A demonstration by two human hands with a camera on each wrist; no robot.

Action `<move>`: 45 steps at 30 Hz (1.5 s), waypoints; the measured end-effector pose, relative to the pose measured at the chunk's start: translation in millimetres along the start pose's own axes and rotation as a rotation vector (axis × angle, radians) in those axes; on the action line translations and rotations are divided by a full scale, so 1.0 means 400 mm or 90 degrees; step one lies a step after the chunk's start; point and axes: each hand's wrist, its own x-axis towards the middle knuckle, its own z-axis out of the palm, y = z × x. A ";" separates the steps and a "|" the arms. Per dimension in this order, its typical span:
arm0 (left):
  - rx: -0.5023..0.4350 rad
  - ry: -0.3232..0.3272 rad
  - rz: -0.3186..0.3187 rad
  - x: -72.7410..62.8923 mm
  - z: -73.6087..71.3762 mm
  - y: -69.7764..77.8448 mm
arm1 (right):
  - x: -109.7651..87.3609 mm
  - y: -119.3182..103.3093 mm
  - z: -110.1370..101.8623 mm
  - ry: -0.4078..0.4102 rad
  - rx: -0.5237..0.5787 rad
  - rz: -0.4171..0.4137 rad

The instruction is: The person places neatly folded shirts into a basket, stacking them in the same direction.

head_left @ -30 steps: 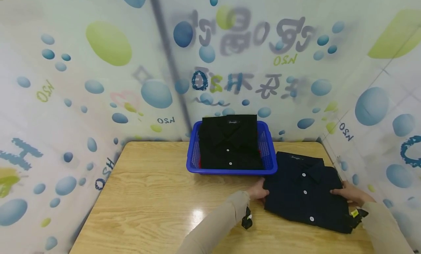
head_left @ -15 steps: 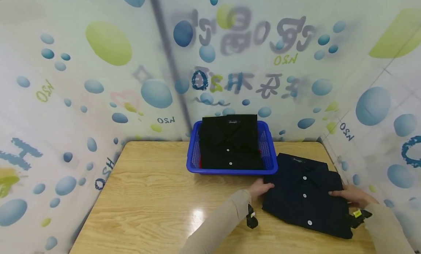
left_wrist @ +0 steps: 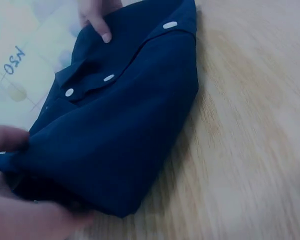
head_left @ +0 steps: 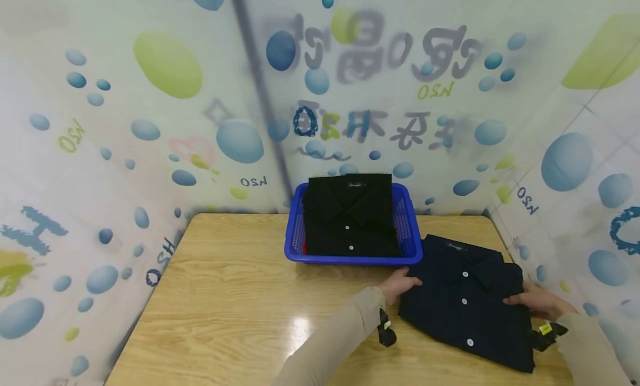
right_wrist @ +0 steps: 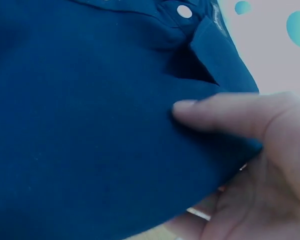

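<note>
A folded dark navy shirt (head_left: 465, 302) with white buttons and a collar lies at the right of the table, slightly turned. My left hand (head_left: 398, 285) grips its left edge, thumb on top and fingers beneath, as the left wrist view shows at the shirt's edge (left_wrist: 105, 165). On the opposite side my right hand (head_left: 541, 300) pinches the right edge; in the right wrist view the thumb (right_wrist: 210, 114) presses on the cloth while the fingers go underneath.
A blue plastic basket (head_left: 354, 260) stands at the back of the wooden table (head_left: 225, 286), just left of the shirt. It holds a folded black shirt (head_left: 350, 219), with something red below. Patterned curtain walls (head_left: 200, 125) enclose the table's back and sides.
The navy shirt has shifted slightly toward the front of the table and turned a little, with both hands at its sides. My left thumb has come onto its top. The basket has stayed put.
</note>
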 end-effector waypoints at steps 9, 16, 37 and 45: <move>-0.117 0.030 -0.052 -0.003 0.002 -0.027 | -0.002 -0.002 0.004 0.020 -0.004 0.002; 0.008 0.003 -0.085 -0.023 -0.005 -0.040 | 0.003 0.017 0.015 0.001 0.046 0.054; 0.078 -0.320 -0.001 -0.096 0.078 0.027 | -0.066 0.051 -0.030 -0.029 0.085 -0.012; 0.119 -0.297 0.052 -0.098 0.080 0.075 | -0.086 -0.006 -0.048 0.035 0.024 -0.035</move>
